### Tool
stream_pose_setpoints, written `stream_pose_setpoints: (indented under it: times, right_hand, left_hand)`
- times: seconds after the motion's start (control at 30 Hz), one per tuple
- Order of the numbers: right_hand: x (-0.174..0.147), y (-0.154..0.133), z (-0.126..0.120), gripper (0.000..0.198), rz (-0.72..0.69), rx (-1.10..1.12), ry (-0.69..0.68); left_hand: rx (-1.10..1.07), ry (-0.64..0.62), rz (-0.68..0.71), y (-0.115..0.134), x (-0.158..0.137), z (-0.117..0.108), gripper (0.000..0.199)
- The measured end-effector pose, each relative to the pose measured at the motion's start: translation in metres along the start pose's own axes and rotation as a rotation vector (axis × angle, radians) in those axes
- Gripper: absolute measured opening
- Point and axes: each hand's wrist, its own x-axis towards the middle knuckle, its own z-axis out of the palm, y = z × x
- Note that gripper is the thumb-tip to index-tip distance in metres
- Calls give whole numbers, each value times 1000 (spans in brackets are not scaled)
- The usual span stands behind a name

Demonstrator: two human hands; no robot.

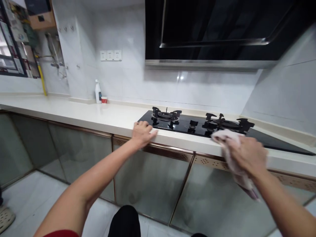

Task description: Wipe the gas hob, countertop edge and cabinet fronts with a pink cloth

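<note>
My left hand [142,133] rests on the front edge of the pale countertop [116,115], at the near left corner of the black gas hob [182,125]. Its fingers lie over the edge and grip nothing loose. A whitish cloth [228,140] is bunched in my right hand [249,154], at the counter's front edge before the right burner [225,124]. One end of the cloth hangs down in front of the cabinet. The right hand and cloth are smeared by motion. Farther left on the hob sits the other burner [165,115].
A black range hood [212,33] overhangs the hob. At the back wall stand a white bottle [98,92] and a small red-and-white cup [104,100]. Glass-fronted cabinets [150,177] line the counter below. A shoe [6,217] shows at the lower left.
</note>
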Motion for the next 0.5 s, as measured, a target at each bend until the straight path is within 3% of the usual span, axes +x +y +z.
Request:
stream_pose_setpoints:
  times: [0.1,0.2,0.27,0.37,0.43,0.5]
  right_hand:
    - [-19,-121,6,54,-161,28,-113]
    - [-37,-232,18,54,-316,85,-69]
    - [-48,-285,26,62,-416,135,-44]
    - [-59,-322,36,65,-450,198,-28]
    - [-62,-320,41,62,-483,214,-5]
    - [-62,-300,45,60,-533,198,26]
  left_hand:
    - [31,29,-105,-48,-17,-1,38]
    - [12,121,-152,-57,-32,6,38]
    - [2,166,-171,-55,-39,14,36]
    - [-9,201,-224,-54,-43,23,29]
    - [-15,202,-225,-56,-43,24,27]
    - [-23,188,-183,-59,-43,22,28]
